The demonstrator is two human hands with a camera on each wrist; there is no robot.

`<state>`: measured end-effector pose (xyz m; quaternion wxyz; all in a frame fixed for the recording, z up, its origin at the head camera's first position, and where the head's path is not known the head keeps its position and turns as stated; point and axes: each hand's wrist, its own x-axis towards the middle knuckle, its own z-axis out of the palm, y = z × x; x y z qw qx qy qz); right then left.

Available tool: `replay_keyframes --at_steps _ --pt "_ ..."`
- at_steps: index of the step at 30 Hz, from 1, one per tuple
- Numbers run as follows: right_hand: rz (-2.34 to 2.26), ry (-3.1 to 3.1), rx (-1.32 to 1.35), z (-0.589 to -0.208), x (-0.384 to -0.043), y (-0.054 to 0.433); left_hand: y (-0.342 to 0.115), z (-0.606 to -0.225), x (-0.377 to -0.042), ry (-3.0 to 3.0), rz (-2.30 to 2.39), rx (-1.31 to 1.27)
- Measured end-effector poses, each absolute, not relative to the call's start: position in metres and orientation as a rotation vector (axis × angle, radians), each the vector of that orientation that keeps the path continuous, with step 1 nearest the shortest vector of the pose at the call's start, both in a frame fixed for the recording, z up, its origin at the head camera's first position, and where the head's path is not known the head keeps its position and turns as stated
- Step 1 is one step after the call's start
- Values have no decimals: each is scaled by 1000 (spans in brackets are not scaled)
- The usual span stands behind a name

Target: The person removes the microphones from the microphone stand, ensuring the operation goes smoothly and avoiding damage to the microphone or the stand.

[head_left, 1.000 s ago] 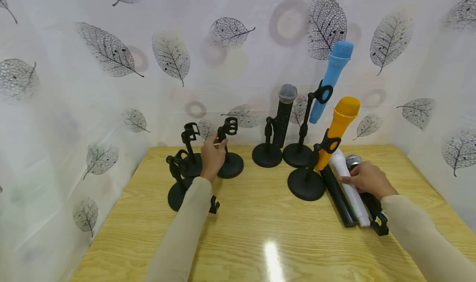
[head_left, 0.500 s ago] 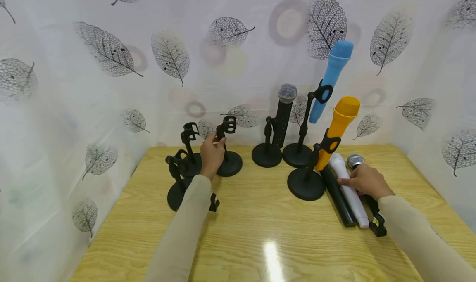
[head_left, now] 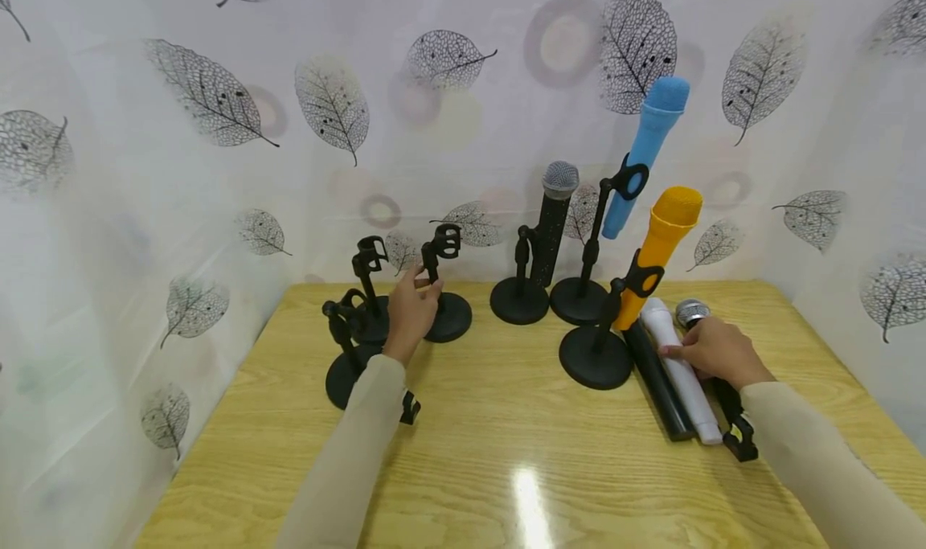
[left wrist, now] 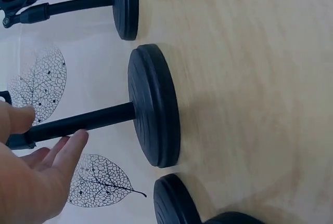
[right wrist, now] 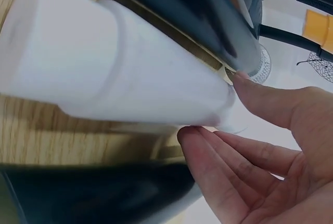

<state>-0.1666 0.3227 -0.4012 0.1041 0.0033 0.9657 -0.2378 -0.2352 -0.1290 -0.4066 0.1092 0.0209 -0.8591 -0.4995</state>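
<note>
My left hand point(head_left: 412, 314) is at the pole of a black microphone stand point(head_left: 450, 319) whose clip holds nothing. In the left wrist view, the thumb and relaxed fingers lie on either side of the pole point(left wrist: 99, 119), fingertips at its edge. On the right, my right hand point(head_left: 722, 351) pinches a white microphone point(head_left: 687, 392) lying on the table. The right wrist view shows thumb and fingertips on opposite sides of its narrow end point(right wrist: 171, 83). A black microphone point(head_left: 658, 384) lies to its left, and a silver-headed one point(head_left: 692, 313) lies partly hidden under the hand.
Two more bare stands point(head_left: 372, 320) stand left of my left hand, one behind the other. Upright stands at the back right hold a silver-headed black microphone point(head_left: 552, 219), a blue microphone point(head_left: 646, 155) and an orange microphone point(head_left: 660, 251). A leaf-patterned backdrop point(head_left: 463, 131) borders the wooden table point(head_left: 492, 444).
My left hand has drawn slightly down and back along the stand's pole, its fingers looser. The silver-headed microphone under my right hand has shifted a little right; the right hand has barely moved.
</note>
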Motion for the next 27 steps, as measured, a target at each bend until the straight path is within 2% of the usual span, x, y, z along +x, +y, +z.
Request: replay_keyframes --at_steps 7,13,21,27 --pt "-749 2850 -9 -394 -160 329 -127 -417 -216 -2648 -1450 110" --pt "-833 2854 1 -389 -147 333 -118 -424 -208 -2706 -1425 -35" --pt "-1070 2821 82 -383 -122 330 -81 -412 -214 -2747 -1344 -249" --pt "-1095 2829 72 -380 -109 316 -59 -404 -232 -2728 -1419 -336"
